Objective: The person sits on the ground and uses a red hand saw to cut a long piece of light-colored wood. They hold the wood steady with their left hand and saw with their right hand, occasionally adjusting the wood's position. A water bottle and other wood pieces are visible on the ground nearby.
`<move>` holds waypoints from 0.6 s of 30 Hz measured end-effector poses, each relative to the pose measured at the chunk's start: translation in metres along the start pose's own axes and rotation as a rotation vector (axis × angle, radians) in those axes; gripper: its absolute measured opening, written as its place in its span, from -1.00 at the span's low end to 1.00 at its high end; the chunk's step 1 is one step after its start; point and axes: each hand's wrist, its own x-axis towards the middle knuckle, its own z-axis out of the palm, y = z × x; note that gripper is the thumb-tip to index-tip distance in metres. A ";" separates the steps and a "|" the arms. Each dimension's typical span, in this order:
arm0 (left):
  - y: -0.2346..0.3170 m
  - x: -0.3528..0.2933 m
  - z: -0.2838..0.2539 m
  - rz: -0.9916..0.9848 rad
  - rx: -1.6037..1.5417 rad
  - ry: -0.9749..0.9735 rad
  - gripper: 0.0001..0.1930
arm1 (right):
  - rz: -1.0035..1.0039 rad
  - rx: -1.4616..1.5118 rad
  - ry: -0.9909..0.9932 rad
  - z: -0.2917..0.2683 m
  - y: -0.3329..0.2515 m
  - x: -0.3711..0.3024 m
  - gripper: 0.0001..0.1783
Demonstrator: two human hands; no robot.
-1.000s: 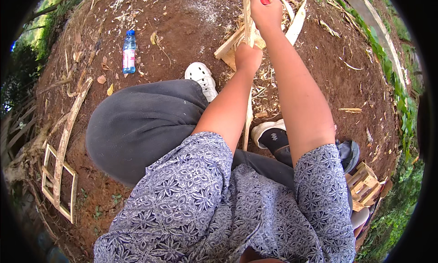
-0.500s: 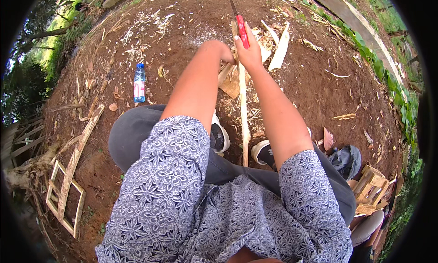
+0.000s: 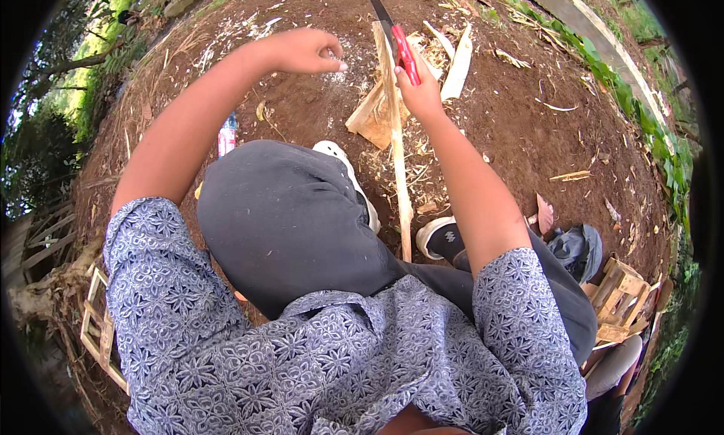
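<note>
My right hand [image 3: 419, 88] is closed round the red handle of a saw [image 3: 402, 50]. Its dark blade points away, up to the top edge; the teeth are too small to make out. Just left of that hand a long, narrow wooden stick [image 3: 397, 148] runs from the far wood pieces back toward my lap. Whether the hand touches the stick, I cannot tell. My left hand [image 3: 308, 52] is raised to the left, apart from the stick, with loosely curled fingers and a gap between thumb and forefinger. Nothing shows in it. Under the stick lies a flat wood piece [image 3: 369, 122].
Pale wood slabs [image 3: 457, 62] and shavings lie on the brown soil. A water bottle [image 3: 227, 137] is partly hidden behind my left arm. Wooden frames stand at left [image 3: 98, 326] and a wooden crate [image 3: 618, 303] at right, near a dark bag [image 3: 577, 250].
My left hand has left the stick and swung up and to the left. My left knee has shifted inward and covers more ground. The right hand keeps the saw, moved slightly.
</note>
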 end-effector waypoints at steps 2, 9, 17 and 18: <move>0.000 0.005 0.042 -0.147 -0.255 -0.197 -0.36 | 0.044 0.011 0.019 0.002 -0.015 -0.014 -0.34; 0.030 0.032 0.176 -0.143 -0.900 -0.408 -0.22 | 0.174 0.109 0.033 -0.021 -0.092 -0.035 -0.38; 0.039 0.070 0.260 -0.166 -1.243 -0.008 -0.19 | 0.018 -0.023 0.074 -0.026 -0.146 -0.025 -0.47; 0.040 0.070 0.267 -0.188 -1.236 0.015 -0.19 | -0.008 -0.010 0.073 -0.025 -0.145 -0.026 -0.48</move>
